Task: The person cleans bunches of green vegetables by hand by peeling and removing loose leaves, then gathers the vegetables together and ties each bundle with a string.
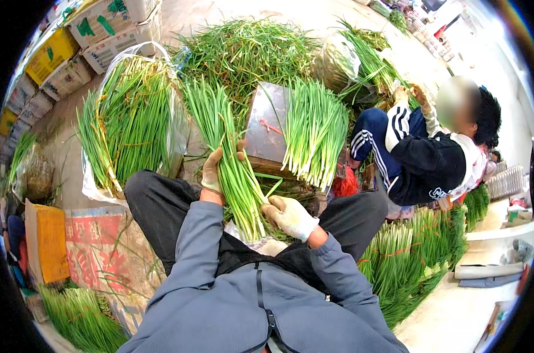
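My left hand (213, 169), in a pale glove, is wrapped round a bundle of long green stalks (234, 176) held above my lap. The leafy tips point away from me and the white ends toward me. At the white ends, my gloved right hand (289, 216) pinches a stalk between thumb and fingers. Just beyond the bundle stands a block with a metal top (267, 138), a red tie (270, 126) lying on it. A second pile of stalks (315, 129) rests on its right side, white ends toward me.
A large heap of greens (246, 56) lies beyond the block. On the left is a plastic bag full of stalks (137, 117), with stacked crates (117, 26) behind. A seated co-worker (431, 141) handles greens at the right. Tied bundles (396, 253) stand at the lower right.
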Motion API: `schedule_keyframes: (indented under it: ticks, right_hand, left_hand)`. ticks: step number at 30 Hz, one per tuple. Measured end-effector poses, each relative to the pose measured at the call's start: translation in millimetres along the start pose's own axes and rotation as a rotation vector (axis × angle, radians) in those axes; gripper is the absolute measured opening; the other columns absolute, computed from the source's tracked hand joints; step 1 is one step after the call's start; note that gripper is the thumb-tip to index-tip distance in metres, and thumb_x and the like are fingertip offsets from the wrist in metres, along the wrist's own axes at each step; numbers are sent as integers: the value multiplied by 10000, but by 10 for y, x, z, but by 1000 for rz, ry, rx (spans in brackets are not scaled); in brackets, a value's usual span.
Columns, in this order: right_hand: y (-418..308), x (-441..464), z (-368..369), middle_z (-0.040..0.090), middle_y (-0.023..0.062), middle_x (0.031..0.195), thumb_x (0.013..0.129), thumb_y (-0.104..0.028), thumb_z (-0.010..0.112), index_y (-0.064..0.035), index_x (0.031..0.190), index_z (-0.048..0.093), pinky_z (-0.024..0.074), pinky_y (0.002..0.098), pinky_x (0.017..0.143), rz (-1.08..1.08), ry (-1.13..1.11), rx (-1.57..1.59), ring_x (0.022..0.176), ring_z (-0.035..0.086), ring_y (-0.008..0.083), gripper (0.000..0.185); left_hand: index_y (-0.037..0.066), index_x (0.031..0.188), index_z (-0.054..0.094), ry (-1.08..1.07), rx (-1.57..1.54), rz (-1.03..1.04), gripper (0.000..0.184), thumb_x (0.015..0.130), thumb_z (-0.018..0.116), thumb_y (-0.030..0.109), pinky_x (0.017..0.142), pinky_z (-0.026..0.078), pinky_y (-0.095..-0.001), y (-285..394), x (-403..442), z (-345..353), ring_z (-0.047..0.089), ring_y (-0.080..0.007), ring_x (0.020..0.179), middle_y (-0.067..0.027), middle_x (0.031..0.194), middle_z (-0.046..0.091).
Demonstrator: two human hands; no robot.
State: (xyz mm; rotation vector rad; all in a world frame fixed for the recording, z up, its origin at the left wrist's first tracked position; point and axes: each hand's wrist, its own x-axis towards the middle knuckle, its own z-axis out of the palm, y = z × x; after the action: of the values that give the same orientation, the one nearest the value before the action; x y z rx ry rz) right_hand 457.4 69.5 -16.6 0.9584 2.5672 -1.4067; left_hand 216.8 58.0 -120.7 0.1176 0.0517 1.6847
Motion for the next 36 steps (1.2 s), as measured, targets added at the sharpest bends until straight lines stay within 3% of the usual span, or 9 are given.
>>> schedule_keyframes:
  ticks: [4, 8, 12, 14, 15, 19, 22, 30, 36]
  right_hand:
    - [119, -201, 59, 598, 134, 843, 994, -237, 505, -36, 955, 651, 474, 396, 686, -6, 48, 57, 766, 613, 305, 251]
    - [695, -509, 212, 612, 123, 896, 952, -120, 566, -35, 995, 671, 503, 351, 651, -445, 200, -185, 774, 633, 270, 141]
    - [300, -693, -81, 694, 121, 864, 986, -117, 586, -19, 1025, 692, 552, 335, 679, 289, 384, 394, 724, 680, 196, 150]
    - [56, -542, -117, 681, 113, 781, 1015, -161, 600, -37, 1070, 704, 531, 301, 642, 173, 456, 439, 648, 652, 165, 171]
    - [-59, -427, -89, 695, 127, 812, 998, -177, 622, -46, 1084, 706, 536, 328, 649, 110, 445, 377, 677, 674, 200, 178]
    - [-189, -37, 104, 711, 217, 966, 957, -343, 633, -61, 1121, 692, 551, 463, 761, 2, 452, -97, 876, 695, 393, 331]
    - [-273, 108, 86, 719, 205, 951, 929, -436, 659, -80, 1167, 690, 552, 457, 785, 224, 441, -163, 912, 698, 393, 430]
    - [-4, 306, 167, 745, 159, 1033, 896, -478, 707, -103, 1223, 704, 567, 409, 799, 95, 516, 43, 911, 724, 331, 498]
    - [-107, 238, 130, 716, 127, 837, 830, -427, 791, -119, 1120, 748, 542, 389, 673, -18, 651, -420, 760, 695, 308, 426]
  left_hand:
    - [49, 1521, 411, 77, 68, 59, 657, 941, 684, 190, 735, 613, -405, 218, 18, -109, 653, -187, 896, -16, 1021, 650]
    - [85, 1239, 587, 71, 40, 237, 319, 966, 661, 232, 760, 598, -413, 475, 77, -146, 649, -208, 872, -14, 963, 657]
    - [110, 1066, 629, 85, 128, 266, 253, 960, 662, 338, 763, 592, -446, 568, 100, -392, 665, -278, 875, -20, 900, 675]
    - [106, 1072, 635, 112, 145, 259, 249, 959, 664, 325, 757, 597, -434, 525, 116, -342, 675, -274, 861, -27, 909, 679]
    - [74, 1493, 450, 106, 95, 265, 631, 919, 701, 141, 735, 599, -386, 480, 95, -196, 653, -188, 862, -44, 1001, 668]
    - [60, 1395, 542, -4, 115, 358, 477, 955, 669, 193, 780, 620, -427, 392, 120, -25, 678, -220, 916, -66, 1022, 689]
    - [51, 1348, 573, -64, 82, 335, 412, 972, 646, 205, 809, 625, -465, 388, 63, 78, 684, -238, 939, -77, 1039, 691]
    - [133, 1588, 299, -120, 175, 397, 714, 962, 644, 128, 840, 609, -468, 396, 70, 140, 663, -222, 993, -79, 1121, 664]
    - [152, 1580, 313, -102, 226, 403, 732, 942, 670, 114, 834, 613, -466, 439, 71, 172, 670, -227, 989, -77, 1125, 670]
